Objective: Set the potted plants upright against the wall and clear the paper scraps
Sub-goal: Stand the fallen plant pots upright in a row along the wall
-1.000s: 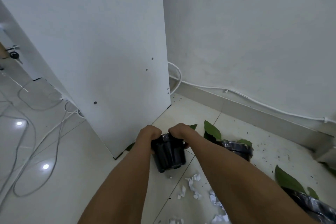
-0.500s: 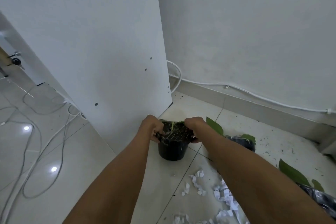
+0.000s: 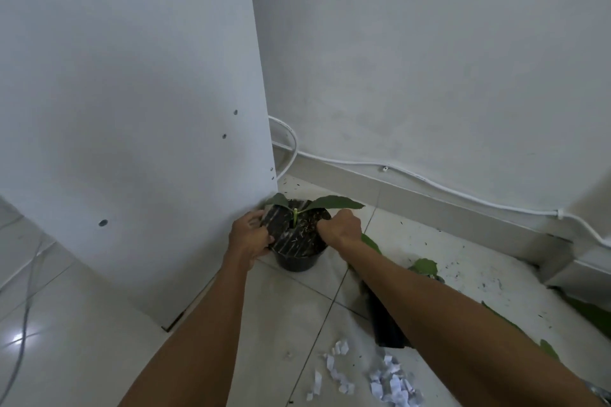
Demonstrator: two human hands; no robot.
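2 hands' [image 3: 249,236] [image 3: 340,228] fingers closed around upright pot [image 3: 299,261] rim.

A: The pot [image 3: 299,261] is black, the soil [image 3: 305,235] in it dark with pale flecks, and the stem [image 3: 295,216] is light green.

B: Its leaves [image 3: 334,202] are dark green. What of the floor?

A: The tiles [image 3: 291,317] are pale beige with thin dark grout lines, and the paper scraps [image 3: 393,385] are white, tinged bluish.

B: The wall [image 3: 429,59] is off-white, the cable [image 3: 429,180] white, the cabinet panel [image 3: 132,92] white with small dark holes.
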